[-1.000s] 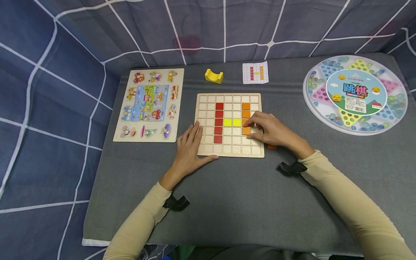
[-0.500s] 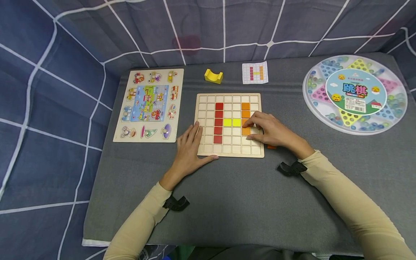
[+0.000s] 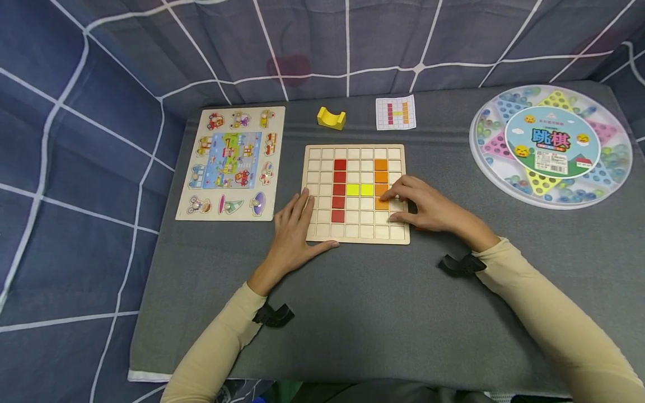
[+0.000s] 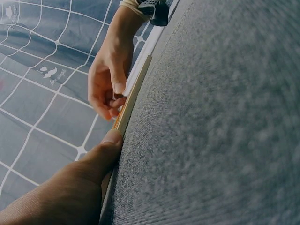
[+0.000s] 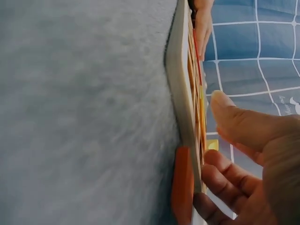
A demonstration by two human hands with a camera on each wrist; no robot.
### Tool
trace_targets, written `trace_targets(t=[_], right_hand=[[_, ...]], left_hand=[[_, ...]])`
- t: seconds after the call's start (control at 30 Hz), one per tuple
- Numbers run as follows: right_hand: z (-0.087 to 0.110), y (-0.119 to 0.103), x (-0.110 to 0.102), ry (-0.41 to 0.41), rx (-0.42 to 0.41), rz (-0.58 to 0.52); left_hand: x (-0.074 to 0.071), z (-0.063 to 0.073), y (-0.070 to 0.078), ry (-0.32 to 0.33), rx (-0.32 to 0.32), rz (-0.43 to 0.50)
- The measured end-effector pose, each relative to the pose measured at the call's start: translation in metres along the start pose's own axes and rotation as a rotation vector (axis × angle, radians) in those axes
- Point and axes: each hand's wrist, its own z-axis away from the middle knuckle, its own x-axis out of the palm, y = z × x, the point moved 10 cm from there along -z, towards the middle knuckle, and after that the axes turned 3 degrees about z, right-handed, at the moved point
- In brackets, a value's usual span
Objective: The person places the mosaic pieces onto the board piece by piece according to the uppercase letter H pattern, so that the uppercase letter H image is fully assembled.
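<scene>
A wooden grid board (image 3: pixel 368 232) lies mid-table, holding a column of red tiles (image 3: pixel 339 190), two yellow tiles (image 3: pixel 360 190) and a column of orange tiles (image 3: pixel 381 176). My left hand (image 3: pixel 292 226) rests on the board's left edge, fingers straight, thumb along the near edge. Over the right side is my right hand (image 3: pixel 425 207), its index fingertip at the lowest orange tile. In the right wrist view, the thumb and fingers stand apart with nothing between them. One loose orange tile (image 5: pixel 183 185) is by the board's right edge, mostly hidden under the right hand in the head view.
Behind the board lie a yellow curved block (image 3: pixel 331 118) and a small printed grid card (image 3: pixel 396 113). To the left is a picture puzzle board (image 3: pixel 229 207); at the right, a round Chinese checkers box (image 3: pixel 551 143). A checked cloth (image 3: pixel 312 45) rises along the back and left.
My right hand has drawn back slightly to the right and toward me, its thumb parting from the index finger; the lowest orange tile stays on the board. The left hand is still.
</scene>
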Motion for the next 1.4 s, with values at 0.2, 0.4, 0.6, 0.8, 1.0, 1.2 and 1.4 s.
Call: trace_targets(t=[0.2,0.4,0.6,0.8,1.0,1.2,1.4], right_hand=[[0.02,0.009,-0.012,0.016,0.044,0.016],[0.04,0.025,-0.015,-0.008,0.098,0.04],[0.045,0.029,-0.008,-0.076,0.069,0.014],[0.045,0.034,-0.004,-0.12,0.104,-0.033],[0.046,0.036,-0.005,-0.122,0.108,-0.061],[0.046,0.037,-0.01,-0.105,0.071,-0.085],[0.046,0.036,-0.011,-0.105,0.076,-0.108]], left_hand=[[0.001,0.0,-0.001,-0.005,-0.014,0.002],[0.001,0.0,0.0,-0.003,-0.007,-0.002],[-0.001,0.001,-0.001,0.002,-0.007,-0.008],[-0.002,0.001,-0.002,-0.001,-0.016,0.0],[-0.001,0.0,-0.003,-0.009,-0.017,-0.004],[0.0,0.0,-0.002,-0.016,-0.017,0.006],[0.001,0.0,-0.001,-0.017,-0.022,0.012]])
